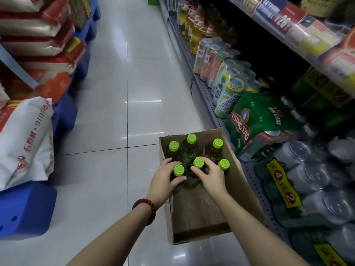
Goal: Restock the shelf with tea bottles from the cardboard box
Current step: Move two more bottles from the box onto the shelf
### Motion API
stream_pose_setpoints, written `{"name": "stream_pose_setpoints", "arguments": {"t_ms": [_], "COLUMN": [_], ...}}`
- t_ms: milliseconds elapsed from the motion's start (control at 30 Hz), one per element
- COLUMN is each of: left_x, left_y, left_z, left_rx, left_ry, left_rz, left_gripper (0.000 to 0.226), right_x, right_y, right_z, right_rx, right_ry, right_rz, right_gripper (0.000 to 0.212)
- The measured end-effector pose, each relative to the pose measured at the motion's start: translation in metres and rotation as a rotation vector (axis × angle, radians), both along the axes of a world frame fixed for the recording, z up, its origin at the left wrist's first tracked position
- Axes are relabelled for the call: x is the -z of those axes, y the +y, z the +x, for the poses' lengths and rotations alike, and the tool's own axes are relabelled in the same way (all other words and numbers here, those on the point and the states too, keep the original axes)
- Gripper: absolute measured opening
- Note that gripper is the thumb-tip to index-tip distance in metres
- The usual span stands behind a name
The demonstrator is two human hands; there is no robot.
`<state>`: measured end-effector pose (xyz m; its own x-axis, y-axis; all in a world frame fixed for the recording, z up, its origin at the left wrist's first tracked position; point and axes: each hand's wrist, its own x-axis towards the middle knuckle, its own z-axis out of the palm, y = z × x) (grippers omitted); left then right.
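An open cardboard box [247,191] sits on the floor beside the bottom shelf [255,181]. Several dark tea bottles with lime-green caps stand in its far half; the near half shows bare cardboard. My left hand [165,179] wraps around the neck of the near-left tea bottle [179,170]. My right hand [212,176] curls around the near-middle tea bottle [198,163], fingers under its cap. Other bottles stand untouched at the back, such as one with its cap [191,138] showing. A red bead bracelet [148,205] is on my left wrist.
The low shelf on the right holds green Tsingtao packs [255,120], Tuborg cans [228,100], oil bottles [196,33] and wrapped water packs [315,179]. Rice sacks [28,139] on blue pallets [25,210] line the left. A glossy tiled aisle [126,93] runs between.
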<state>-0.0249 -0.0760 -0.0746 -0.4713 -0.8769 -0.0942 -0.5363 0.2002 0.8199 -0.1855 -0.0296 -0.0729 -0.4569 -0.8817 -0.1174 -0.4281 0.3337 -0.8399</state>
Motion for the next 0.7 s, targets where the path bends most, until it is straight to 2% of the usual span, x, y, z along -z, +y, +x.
{"name": "stream_pose_setpoints", "arguments": {"t_ms": [100, 267, 400, 600, 700], "left_x": [0.001, -0.009, -0.028, -0.101, -0.152], "left_y": [0.005, 0.006, 0.013, 0.031, 0.041], "left_z": [-0.004, -0.006, -0.009, -0.007, -0.001], "left_rx": [-0.059, -0.131, -0.148, -0.164, -0.155], "left_ry": [0.038, 0.102, 0.172, 0.216, 0.218], "left_rz": [-0.011, -0.024, -0.033, -0.041, -0.011], "left_gripper": [0.039, 0.027, 0.023, 0.019, 0.020], "right_x": [-0.002, -0.003, -0.018, -0.088, -0.145], "right_y": [0.003, 0.012, 0.021, 0.042, 0.051], "right_z": [0.001, -0.002, -0.002, -0.001, 0.001], "right_rx": [0.015, 0.053, 0.068, 0.078, 0.072], "right_ry": [-0.021, -0.041, -0.049, -0.061, -0.072], "right_rz": [-0.025, -0.021, -0.053, -0.062, -0.068], "right_gripper": [0.026, 0.037, 0.036, 0.038, 0.025]}}
